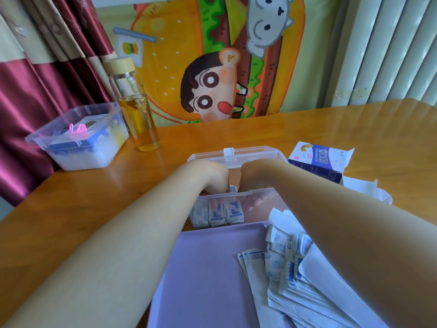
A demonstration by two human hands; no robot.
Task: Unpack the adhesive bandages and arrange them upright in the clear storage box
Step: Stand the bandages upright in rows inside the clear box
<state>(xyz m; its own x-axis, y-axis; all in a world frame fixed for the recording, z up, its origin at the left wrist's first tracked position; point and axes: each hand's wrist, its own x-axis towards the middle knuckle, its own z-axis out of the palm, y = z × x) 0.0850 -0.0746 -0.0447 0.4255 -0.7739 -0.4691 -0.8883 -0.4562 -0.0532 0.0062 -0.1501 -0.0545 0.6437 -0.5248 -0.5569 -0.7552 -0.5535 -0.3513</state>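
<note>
Wooden table [236, 129] seen from above and close, with a bright cartoon burger poster [212, 55] on the wall behind it and a maroon curtain [35, 91] at the left.

At the table's middle stands the clear storage box [272, 191], its lid tipped open toward the far edge. Both bare forearms reach forward into it. The left hand [210, 176] and right hand [255, 178] sit knuckle to knuckle over the box, fingers pointing down inside, blurred through the front wall. One wrapped bandage [233, 188] pokes up between them; which hand grasps it, and whether either is clenched, cannot be told.

Upright bandages [224, 213], white with blue print, stand in a row against the box's front left corner.

Just in front of the box, at the near edge, lies a lilac tray [208, 268]. A loose pile of bandages [283, 256] and white paper covers its right side.

Toward the right edge lies an opened blue-and-white bandage carton [319, 162]. At the far left corner stand a glass bottle [137, 110] of amber liquid and a clear tub [80, 138] of small items.
</note>
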